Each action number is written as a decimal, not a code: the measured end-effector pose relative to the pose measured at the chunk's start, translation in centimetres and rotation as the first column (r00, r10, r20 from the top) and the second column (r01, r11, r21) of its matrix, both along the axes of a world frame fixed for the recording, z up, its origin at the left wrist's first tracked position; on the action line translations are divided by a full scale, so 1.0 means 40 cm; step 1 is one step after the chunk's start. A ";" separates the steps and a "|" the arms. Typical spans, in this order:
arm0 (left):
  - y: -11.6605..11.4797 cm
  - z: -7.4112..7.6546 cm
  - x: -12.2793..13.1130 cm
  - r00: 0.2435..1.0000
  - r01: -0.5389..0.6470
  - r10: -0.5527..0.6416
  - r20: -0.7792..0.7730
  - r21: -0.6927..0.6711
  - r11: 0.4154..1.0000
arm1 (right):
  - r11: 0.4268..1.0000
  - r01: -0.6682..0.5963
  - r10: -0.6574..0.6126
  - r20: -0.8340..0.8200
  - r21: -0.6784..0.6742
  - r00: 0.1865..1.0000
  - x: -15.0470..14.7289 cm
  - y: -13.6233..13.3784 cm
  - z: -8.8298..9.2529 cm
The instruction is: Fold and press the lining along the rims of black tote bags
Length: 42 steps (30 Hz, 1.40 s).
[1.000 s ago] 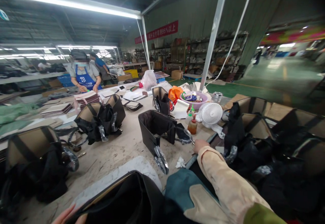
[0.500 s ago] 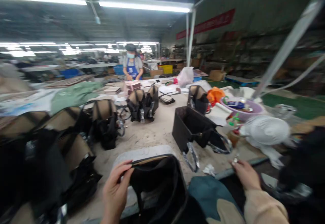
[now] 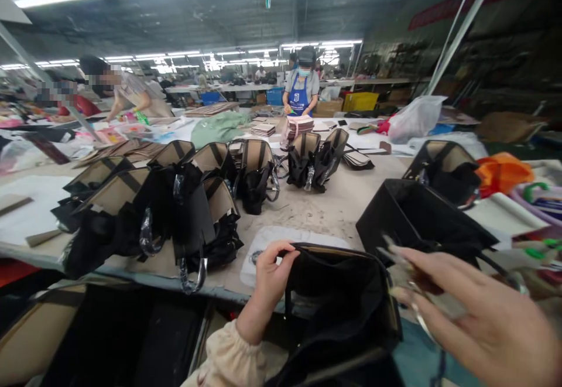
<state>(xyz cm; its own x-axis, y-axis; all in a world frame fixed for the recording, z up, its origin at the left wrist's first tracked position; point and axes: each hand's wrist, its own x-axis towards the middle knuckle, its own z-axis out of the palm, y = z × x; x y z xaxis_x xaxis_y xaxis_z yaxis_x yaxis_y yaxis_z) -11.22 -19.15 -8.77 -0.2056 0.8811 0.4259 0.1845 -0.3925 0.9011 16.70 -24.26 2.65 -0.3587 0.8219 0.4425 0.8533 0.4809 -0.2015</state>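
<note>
An open black bag [image 3: 346,299] with a tan inner rim stands at the near table edge in front of me. My left hand [image 3: 271,273] is closed on its left rim, thumb and fingers pinching the edge. My right hand [image 3: 478,311] hovers blurred at the bag's right side, fingers pinched on small metal pieces [image 3: 397,267] that I cannot make out clearly. A second open black bag [image 3: 417,217] lies just beyond, to the right.
Several black and tan bags [image 3: 175,199] crowd the table's left and middle. A white mat [image 3: 272,237] lies under the near bag. A person in a blue apron [image 3: 301,91] works at the far end; another person [image 3: 127,91] leans over at far left. An orange bag [image 3: 500,170] is at right.
My view has swung left. My right hand has come from the table at right to the bag's right side, now holding small metal pieces. My left hand keeps its grip on the rim.
</note>
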 end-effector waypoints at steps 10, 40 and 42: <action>-0.036 0.061 -0.001 0.997 0.048 -0.036 0.073 -0.175 0.983 | 0.997 -0.074 0.065 0.472 0.002 0.879 -0.218 0.059 -0.003; -0.009 0.013 0.010 0.940 0.192 -0.146 0.307 -0.124 0.974 | 0.999 -0.033 0.050 0.495 -0.043 0.867 -0.276 0.050 -0.046; -0.006 0.013 0.009 0.925 0.210 -0.155 0.346 -0.126 0.970 | 0.997 -0.035 0.064 0.505 -0.066 0.861 -0.282 0.054 -0.044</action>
<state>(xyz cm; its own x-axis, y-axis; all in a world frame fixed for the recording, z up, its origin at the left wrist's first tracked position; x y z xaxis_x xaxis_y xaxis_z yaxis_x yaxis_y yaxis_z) -10.84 -19.41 -8.27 -0.1401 0.9668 0.2138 -0.1962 -0.2387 0.9511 5.42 -22.12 0.88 -0.5624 0.8140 0.1452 0.8198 0.5262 0.2257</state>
